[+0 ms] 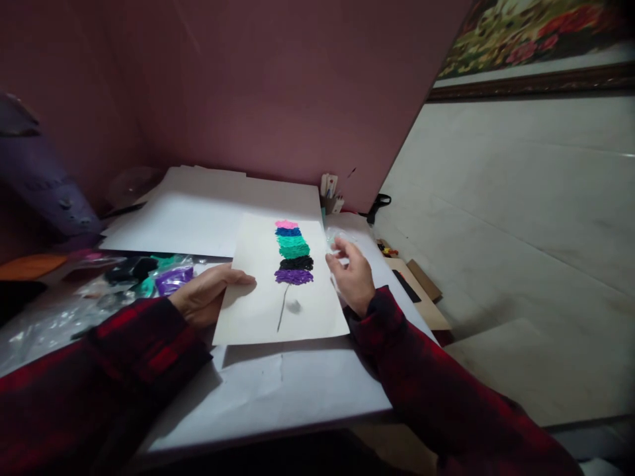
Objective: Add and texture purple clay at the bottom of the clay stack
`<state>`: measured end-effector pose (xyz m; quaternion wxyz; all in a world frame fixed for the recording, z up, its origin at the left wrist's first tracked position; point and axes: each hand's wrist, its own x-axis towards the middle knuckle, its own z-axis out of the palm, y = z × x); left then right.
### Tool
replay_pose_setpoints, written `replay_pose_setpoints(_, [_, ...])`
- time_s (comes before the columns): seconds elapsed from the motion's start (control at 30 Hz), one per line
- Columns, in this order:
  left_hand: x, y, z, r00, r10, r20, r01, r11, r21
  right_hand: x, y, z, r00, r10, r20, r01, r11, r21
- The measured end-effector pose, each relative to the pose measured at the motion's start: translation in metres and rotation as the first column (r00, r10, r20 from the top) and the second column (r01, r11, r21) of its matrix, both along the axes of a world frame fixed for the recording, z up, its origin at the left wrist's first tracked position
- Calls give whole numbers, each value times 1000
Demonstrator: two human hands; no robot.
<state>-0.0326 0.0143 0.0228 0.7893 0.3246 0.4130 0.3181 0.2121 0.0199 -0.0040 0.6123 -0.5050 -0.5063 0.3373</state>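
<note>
A white sheet of paper [253,311] is tilted up above the table. Coloured bands of a raised, clay-like material [294,254] run down it: pink, blue, green, black and purple. Below the bands are a thin grey line [282,311] and a grey smudge. My left hand [208,291] grips the paper's left edge, thumb on top and the other fingers mostly hidden beneath. Beside the right edge is my right hand [353,274], fingers bent and apart, with nothing visible in them; whether it touches the edge is hard to tell.
Large white sheets [213,205] lie at the back of the white table [297,396]. Plastic bags and purple packets [173,280] are heaped on the left. Pens stand in a holder [328,192] by the wall. Cardboard [424,281] lies right of the table.
</note>
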Motion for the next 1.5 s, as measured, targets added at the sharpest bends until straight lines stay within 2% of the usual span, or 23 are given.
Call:
replay_pose_setpoints(0.03, [0,1,-1,1000,-3,-1,3,1000,-3,0,-3,2,974,-77,215,45,988,150])
replay_pose_setpoints(0.1, [0,2,-2,1000,-10,-10,10,1000,-2,-3,-10,5,842,-140,522,-73,928,366])
replay_pose_setpoints(0.13, [0,2,-3,1000,-13,-16,13,1000,1,-5,-13,5,785,-144,603,-152,898,413])
replay_pose_setpoints(0.23, [-1,3,-4,1000,-25,-10,26,1000,12,-9,-18,2,654,-104,750,-324,857,402])
replay_pose_setpoints(0.4, [1,4,-3,999,-30,-16,30,1000,0,-11,-17,-3,567,-91,819,-398,840,369])
replay_pose_setpoints(1.03, [2,4,-6,999,-3,-37,3,1000,-6,-14,-19,-5,435,-61,898,-461,842,280])
replay_pose_setpoints(1.23, [4,3,-3,999,-4,-48,5,1000,18,-13,-18,-5,444,-45,895,-483,829,281])
replay_pose_setpoints(1.3, [5,3,-3,998,2,-66,-1,1000,26,-13,-17,-6,502,-28,864,-481,822,306])
replay_pose_setpoints(1.37, [4,3,-4,997,1,-75,2,999,34,-11,-17,-6,592,-19,806,-453,819,352])
replay_pose_setpoints(1.5, [2,5,-7,998,-7,-67,11,998,59,-10,-16,-6,744,-72,664,-305,848,434])
